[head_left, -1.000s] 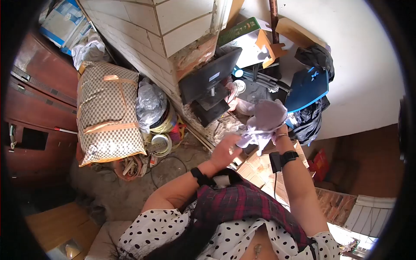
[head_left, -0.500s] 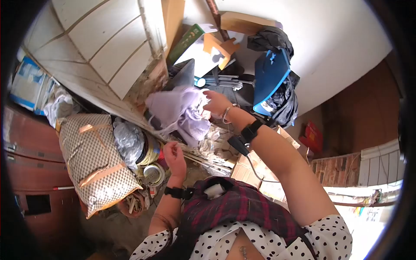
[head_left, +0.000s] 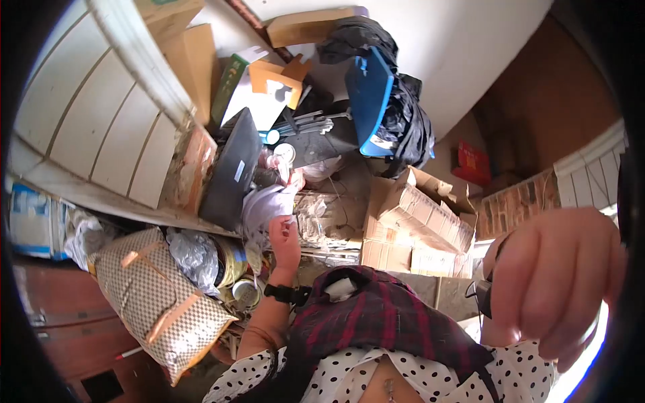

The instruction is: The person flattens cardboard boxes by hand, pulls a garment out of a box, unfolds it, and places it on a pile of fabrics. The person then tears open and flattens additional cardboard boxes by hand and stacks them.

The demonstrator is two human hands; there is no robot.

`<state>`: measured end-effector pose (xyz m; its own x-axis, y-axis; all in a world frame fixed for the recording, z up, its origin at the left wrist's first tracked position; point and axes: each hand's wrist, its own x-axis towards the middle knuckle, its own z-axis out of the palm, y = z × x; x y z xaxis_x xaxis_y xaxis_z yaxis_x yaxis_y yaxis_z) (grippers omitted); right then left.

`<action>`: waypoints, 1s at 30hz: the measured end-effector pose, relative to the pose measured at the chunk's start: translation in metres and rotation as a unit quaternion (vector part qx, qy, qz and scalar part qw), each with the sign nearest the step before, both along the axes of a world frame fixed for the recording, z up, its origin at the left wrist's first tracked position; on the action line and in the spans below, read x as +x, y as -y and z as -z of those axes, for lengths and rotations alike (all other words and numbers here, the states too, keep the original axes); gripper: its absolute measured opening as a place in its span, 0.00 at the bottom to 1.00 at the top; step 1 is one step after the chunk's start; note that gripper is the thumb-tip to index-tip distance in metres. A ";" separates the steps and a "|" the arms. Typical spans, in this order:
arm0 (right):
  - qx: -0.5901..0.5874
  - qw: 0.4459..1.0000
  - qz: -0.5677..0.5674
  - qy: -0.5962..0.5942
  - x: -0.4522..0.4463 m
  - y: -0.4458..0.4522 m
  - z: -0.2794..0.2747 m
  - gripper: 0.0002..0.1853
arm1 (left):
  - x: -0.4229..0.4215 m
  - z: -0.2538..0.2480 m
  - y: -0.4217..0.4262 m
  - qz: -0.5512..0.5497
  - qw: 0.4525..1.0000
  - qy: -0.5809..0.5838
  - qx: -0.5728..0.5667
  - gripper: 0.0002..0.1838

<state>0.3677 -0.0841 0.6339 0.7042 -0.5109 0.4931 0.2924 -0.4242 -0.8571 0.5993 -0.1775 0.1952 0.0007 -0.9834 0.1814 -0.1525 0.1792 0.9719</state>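
The lavender cloth item, crumpled and soft, hangs at my left hand. My left fingers are curled closed on its edge, beside the black laptop-like panel that leans at the wall. Large and close to the camera at the right, my right hand has its fingers bent down and pressed together. Its palm side is hidden, so whatever it may hold cannot be made out. Just beyond the cloth lie a white round lid and some crumpled reddish packaging.
Open cardboard boxes stand right of centre. A blue panel leans among black plastic bags. Metal rods lie behind. A checkered bag and a clear plastic bag sit at the left.
My right hand has left the lavender cloth and come back near the camera. My left hand has moved up to the cloth, which now hangs lower, exposing the black panel and lid.
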 end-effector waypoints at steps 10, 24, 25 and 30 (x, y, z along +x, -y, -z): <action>0.078 0.987 0.035 0.139 -0.013 -0.041 0.021 0.07 | -0.033 0.019 -0.006 0.144 0.990 0.003 0.004 0.09; 0.195 0.954 0.005 0.229 -0.017 -0.053 0.063 0.06 | -0.040 0.080 -0.083 0.339 0.927 0.075 0.142 0.07; 0.202 0.951 0.002 0.233 -0.017 -0.055 0.066 0.06 | -0.040 0.083 -0.090 0.346 0.923 0.093 0.143 0.08; 0.223 0.945 -0.006 0.240 -0.023 -0.075 0.077 0.06 | -0.042 0.089 -0.124 0.334 0.922 0.063 0.187 0.09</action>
